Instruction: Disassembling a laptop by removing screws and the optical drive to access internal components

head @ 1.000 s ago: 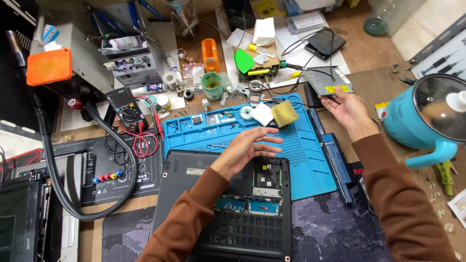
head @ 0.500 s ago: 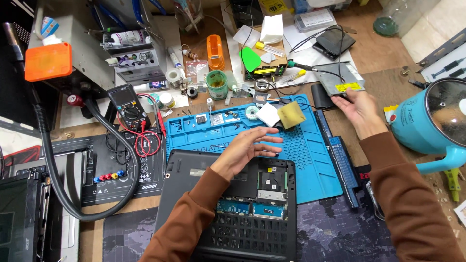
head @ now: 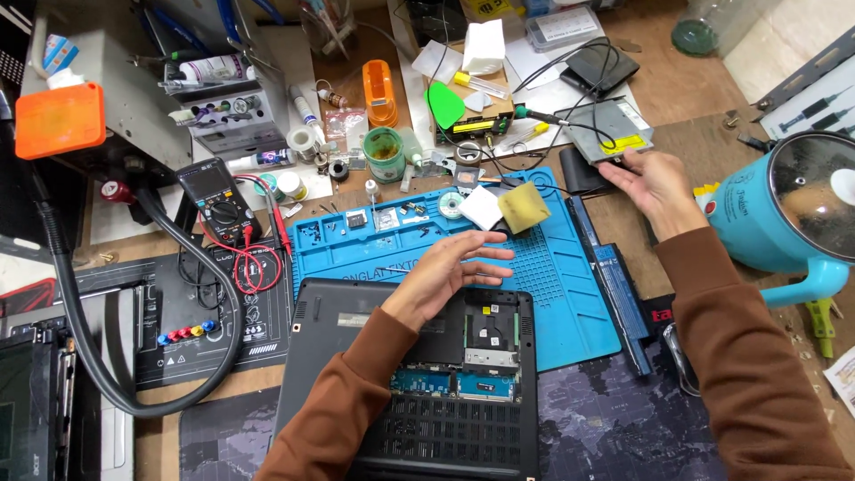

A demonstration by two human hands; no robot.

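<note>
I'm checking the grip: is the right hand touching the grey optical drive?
Touching. The head view shows the right hand with its fingertips on the near edge of the grey optical drive, no gap visible.

A brown wooden workbench is filling the whole view, and clutter is covering most of it. A blue work mat is lying in the middle. A dark mat with a map print is lying at the near edge. A grey metal rack is standing at the back left, and a thick black hose is curving down from there. Bright, even light is falling from above. No wall, floor or window is showing.
</note>
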